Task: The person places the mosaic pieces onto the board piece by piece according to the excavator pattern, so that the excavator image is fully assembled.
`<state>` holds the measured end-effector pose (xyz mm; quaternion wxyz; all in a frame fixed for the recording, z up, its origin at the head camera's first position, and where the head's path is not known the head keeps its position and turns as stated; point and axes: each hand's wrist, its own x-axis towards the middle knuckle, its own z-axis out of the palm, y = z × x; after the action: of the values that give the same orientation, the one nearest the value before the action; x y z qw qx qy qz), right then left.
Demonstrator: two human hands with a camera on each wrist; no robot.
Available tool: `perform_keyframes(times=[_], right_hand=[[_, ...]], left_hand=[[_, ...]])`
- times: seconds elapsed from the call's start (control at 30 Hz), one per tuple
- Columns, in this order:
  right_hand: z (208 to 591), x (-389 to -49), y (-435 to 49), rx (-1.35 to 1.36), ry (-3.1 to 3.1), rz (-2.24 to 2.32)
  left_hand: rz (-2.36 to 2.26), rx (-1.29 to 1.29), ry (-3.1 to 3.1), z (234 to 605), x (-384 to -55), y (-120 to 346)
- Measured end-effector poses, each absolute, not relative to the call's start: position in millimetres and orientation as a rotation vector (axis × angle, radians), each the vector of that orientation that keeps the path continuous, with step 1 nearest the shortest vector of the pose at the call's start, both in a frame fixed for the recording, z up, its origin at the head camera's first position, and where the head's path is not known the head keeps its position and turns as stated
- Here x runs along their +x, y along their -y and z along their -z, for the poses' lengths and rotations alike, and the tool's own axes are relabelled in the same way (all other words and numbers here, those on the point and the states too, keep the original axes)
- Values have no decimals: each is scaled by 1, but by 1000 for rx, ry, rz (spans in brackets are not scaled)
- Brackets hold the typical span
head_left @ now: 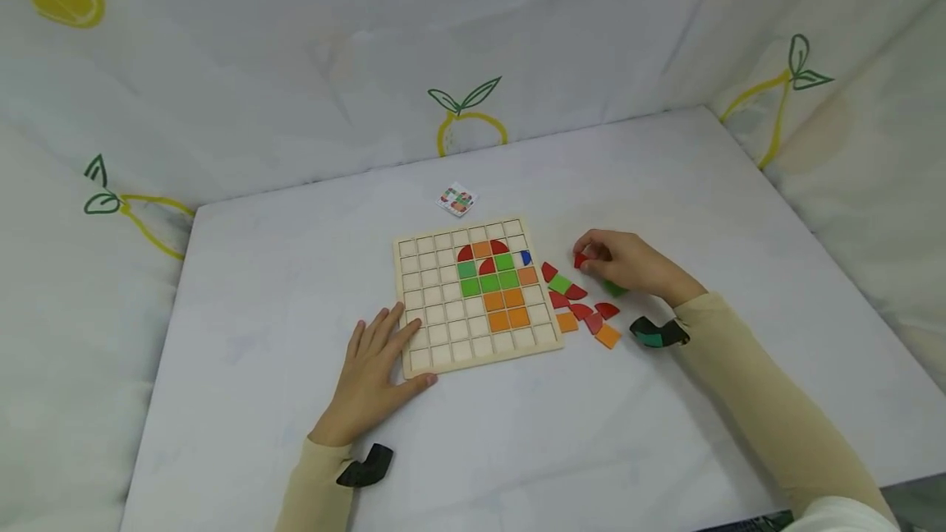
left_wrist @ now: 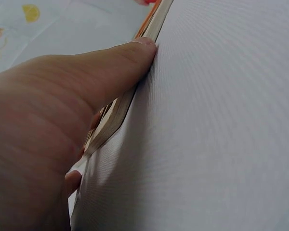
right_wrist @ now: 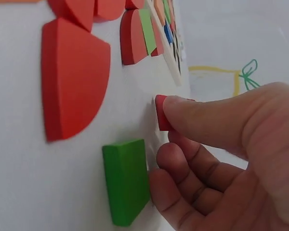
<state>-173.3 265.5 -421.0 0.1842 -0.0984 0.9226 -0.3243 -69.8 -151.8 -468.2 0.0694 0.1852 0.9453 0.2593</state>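
The wooden grid board (head_left: 455, 310) lies flat between the two hands, its left near corner under the left hand (head_left: 373, 380) and its right side toward the right hand (head_left: 628, 259). The hands are well apart. The left hand's fingers are spread, their tips resting over the board's left side, while its thumb lies along the near edge; this looks like a brace to stop the board sliding. The right hand pinches a small red piece (right_wrist: 161, 113) by the thumb and the fingers behind it, perhaps to leave most of it free for setting down; its full outline is hidden, and whether it is clear of the tabletop I cannot tell. Just under that hand's curled outer fingers stands a green block (right_wrist: 130, 183). Between the right hand and the board, and nearer the person, lie loose red quarter-round pieces (head_left: 607, 310) and orange squares (head_left: 608, 337), probably kept there for a short reach. On the board, orange tiles (head_left: 498, 320), green tiles (head_left: 489, 282), red rounded tiles (head_left: 499, 246) and a blue piece (head_left: 525, 258) fill cells mostly on the right hand's side. Beyond both hands, past the board's far edge, lies a printed card (head_left: 457, 199), seemingly placed to be seen without being covered.
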Motion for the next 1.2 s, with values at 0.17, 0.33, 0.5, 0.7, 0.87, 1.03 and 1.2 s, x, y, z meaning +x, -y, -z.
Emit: perform_keyframes(times=[0.17, 0.33, 0.5, 0.7, 0.87, 1.03, 1.2], right_hand=[[417, -168, -263, -240, -2589, 982], [411, -166, -252, -324, -2571, 1065], [408, -167, -232, -375, -2545, 1064], [415, -166, -216, -373, -2521, 1015], [418, -165, -211, -364, -2528, 968], [422, -164, -206, -344, -2483, 946], [423, -163, -201, -323, -2458, 944]], left_hand=[[-782, 561, -2845, 469, -69, 151], [-786, 569, -2849, 470, -70, 152], [-781, 561, -2849, 470, -71, 152], [-788, 566, -2854, 471, -71, 152], [-784, 586, -2852, 471, -74, 151], [-783, 567, -2836, 470, -72, 152], [-772, 549, -2841, 470, -71, 152]])
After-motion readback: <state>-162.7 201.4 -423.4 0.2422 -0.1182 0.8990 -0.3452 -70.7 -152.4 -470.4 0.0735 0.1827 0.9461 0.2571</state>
